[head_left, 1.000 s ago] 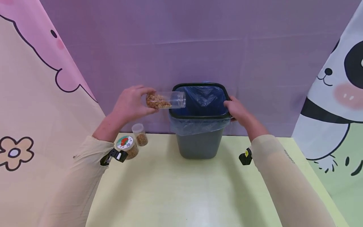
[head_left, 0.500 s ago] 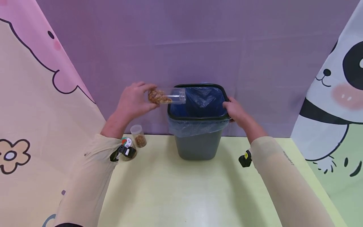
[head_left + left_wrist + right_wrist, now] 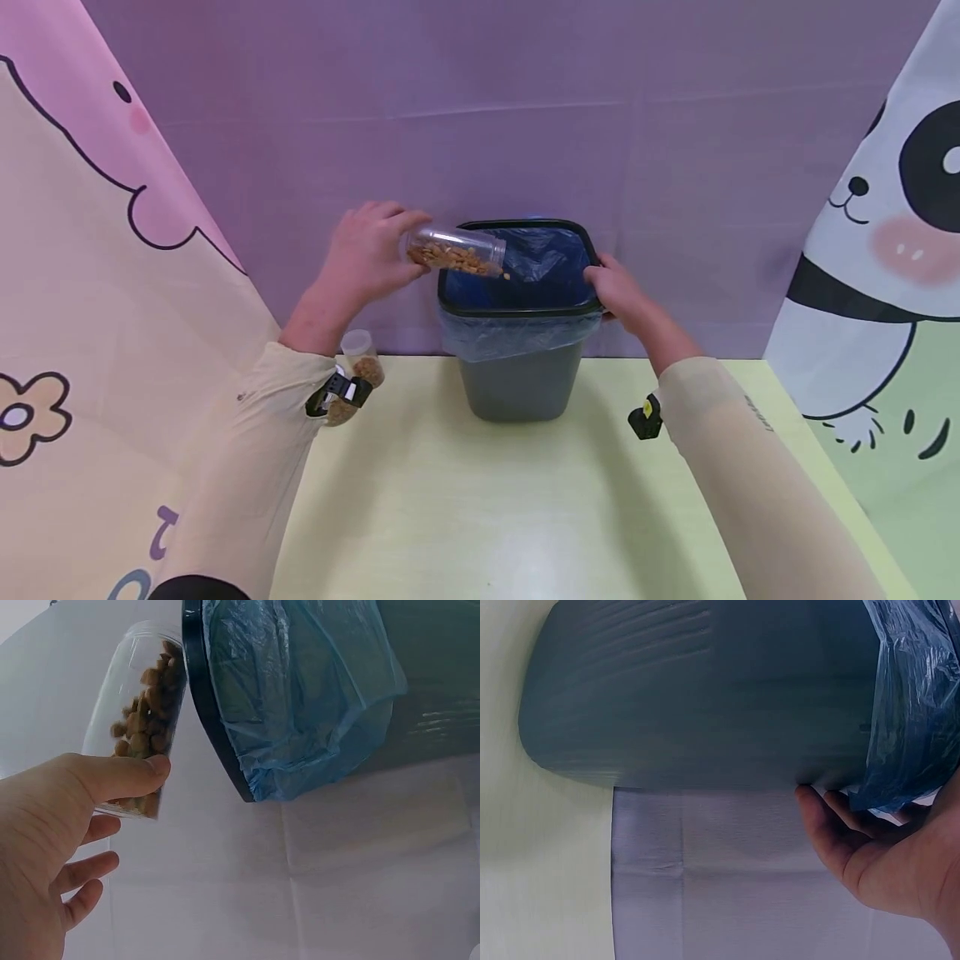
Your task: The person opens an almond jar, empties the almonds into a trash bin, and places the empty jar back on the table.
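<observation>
Your left hand [image 3: 367, 254] grips the clear jar [image 3: 456, 250], now tipped mouth-down over the bin [image 3: 521, 392] at frame centre; half a second ago it lay level. Brown pellets [image 3: 507, 276] are spilling into the blue liner [image 3: 547, 258]. Your right hand [image 3: 618, 287] clasps the rim.

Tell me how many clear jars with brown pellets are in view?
3: one jar tipped over the bin in the left hand; two on the table, partly hidden.
</observation>
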`<state>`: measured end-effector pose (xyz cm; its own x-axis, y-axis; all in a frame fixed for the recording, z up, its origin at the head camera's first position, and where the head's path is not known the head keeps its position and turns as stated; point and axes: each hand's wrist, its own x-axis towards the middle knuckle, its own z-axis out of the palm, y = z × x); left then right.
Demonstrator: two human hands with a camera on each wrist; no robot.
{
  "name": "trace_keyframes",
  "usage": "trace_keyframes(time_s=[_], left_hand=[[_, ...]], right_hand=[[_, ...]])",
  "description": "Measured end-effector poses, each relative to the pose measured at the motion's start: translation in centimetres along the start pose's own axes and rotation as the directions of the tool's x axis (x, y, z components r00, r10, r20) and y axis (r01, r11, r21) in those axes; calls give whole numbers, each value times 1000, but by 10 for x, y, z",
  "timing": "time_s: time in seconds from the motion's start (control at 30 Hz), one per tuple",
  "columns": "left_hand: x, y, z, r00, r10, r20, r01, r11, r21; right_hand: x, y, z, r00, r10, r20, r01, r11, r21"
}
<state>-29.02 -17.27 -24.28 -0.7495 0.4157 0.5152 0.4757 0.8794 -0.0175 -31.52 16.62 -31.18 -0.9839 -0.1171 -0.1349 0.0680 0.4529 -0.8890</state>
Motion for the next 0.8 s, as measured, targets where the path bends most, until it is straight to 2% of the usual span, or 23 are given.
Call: trace_keyframes(time_s=[0.3,0.6,0.8], left_hand=[[1,0,4,1000,-2,25,2,1000,-3],[2,1,2,1000,-5,30,5,1000,25],[-2,3,3,999,5,37,-7,999,45]], right_hand=[[1,0,0,1000,-6,-3,6,1000,-4],[2,-3,1,1000,-19,-1,19,1000,-4],[2,-2,2,1000,3,5,-3,1000,-3]])
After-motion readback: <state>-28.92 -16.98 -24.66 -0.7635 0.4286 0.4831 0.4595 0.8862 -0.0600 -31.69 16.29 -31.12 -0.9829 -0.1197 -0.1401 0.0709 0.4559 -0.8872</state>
